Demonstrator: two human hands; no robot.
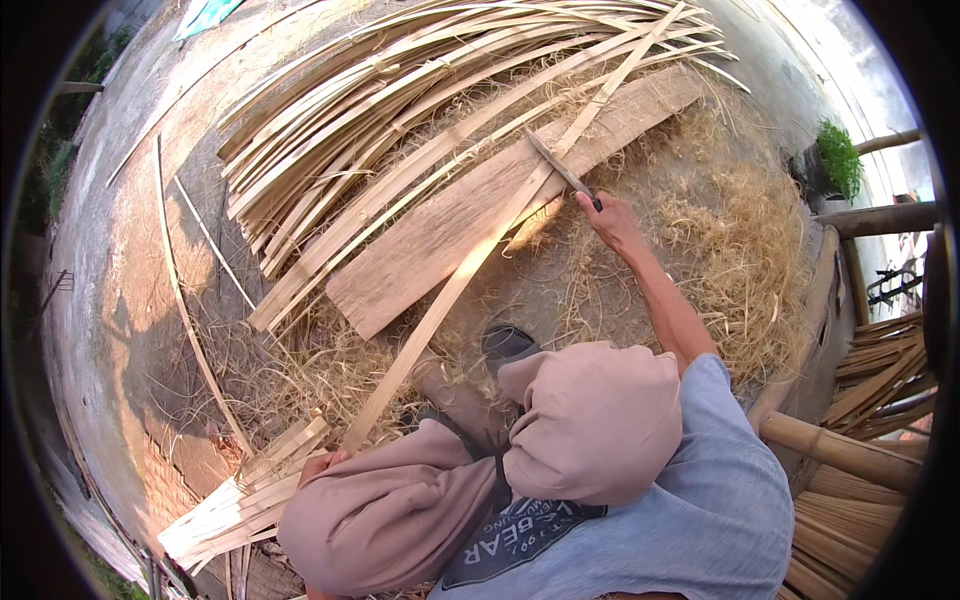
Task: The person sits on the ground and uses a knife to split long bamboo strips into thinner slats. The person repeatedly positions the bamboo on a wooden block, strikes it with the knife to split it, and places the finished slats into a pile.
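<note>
Strip: runs from beside the left hand up across the board, passes under the knife just ahead of the right hand, and reaches beyond, over one end of the pile.

Right hand: closed around the handle of the knife, with the blade aslant over the strip. Left hand: partly hidden behind the left knee; shows bent fingers at the near end of the strip, but not possible to tell how firmly closed, or whether gripping at all.

Possible trouble, by judgement: a sideways slip of the strip on the board, because of a loose hold at the left hand. Also possible: a too deep or uneven cut, because of a tilted blade or too much pressure from the right hand; perhaps even a split along the grain. Not possible to see the cutting side of the blade. Some danger also for the left knee, so close to the left hand, in case of a careless pull toward the body. To the right of the right hand, loose shavings: perhaps slippery underfoot.
</note>
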